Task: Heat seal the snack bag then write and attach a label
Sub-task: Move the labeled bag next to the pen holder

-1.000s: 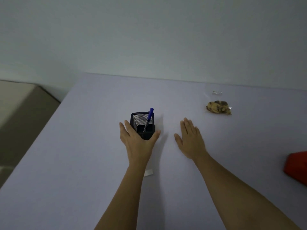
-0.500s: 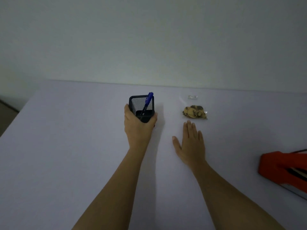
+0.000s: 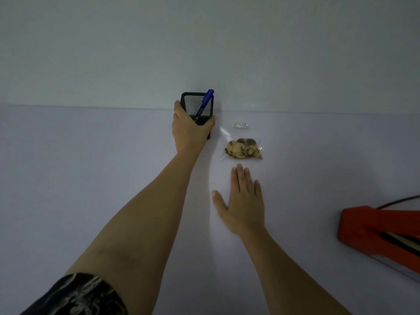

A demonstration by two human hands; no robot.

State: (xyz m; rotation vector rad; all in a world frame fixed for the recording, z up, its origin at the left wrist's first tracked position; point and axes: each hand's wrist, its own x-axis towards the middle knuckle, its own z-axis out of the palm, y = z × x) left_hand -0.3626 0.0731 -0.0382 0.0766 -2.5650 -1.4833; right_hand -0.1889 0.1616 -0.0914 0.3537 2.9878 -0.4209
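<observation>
Sleeve fabric comes first: a dark patterned sleeve (image 3: pixel 75 294) fills the near left corner. The bare left forearm runs from it toward the far centre across the pale lavender worktop (image 3: pixel 91 169). The left hand (image 3: pixel 188 130) grips a black square wire-mesh pen holder (image 3: pixel 196 105) from its near side, with the fingers on the left wall and the thumb curled round the right wall. The holder is upright close to the far edge of the worktop, in front of the plain grey wall (image 3: pixel 204 46). Whether its base rests on the surface cannot be told. A blue pen (image 3: pixel 205 101) leans inside the holder, with its top above the rim and tilted to the right.

Right of the holder is a small white rectangular label (image 3: pixel 240 125) with dark print too small to read. Whether it lies on the worktop or on clear film cannot be told. Nearer than the label lies a clear plastic snack bag (image 3: pixel 244 148) holding yellow-brown pieces with dark patches. Whether the bag is sealed cannot be told.

The right hand (image 3: pixel 244 203) lies palm down on the worktop on the near side of the bag. Its fingers are straight and together, the thumb is spread to the left, and it holds nothing. The fingertips are close to the bag but apart from it.

At the right edge, well apart from the bag, a red heat sealer (image 3: pixel 381 233) rests on the worktop, partly cut off by the frame. A black cable (image 3: pixel 400 201) shows beyond it.
</observation>
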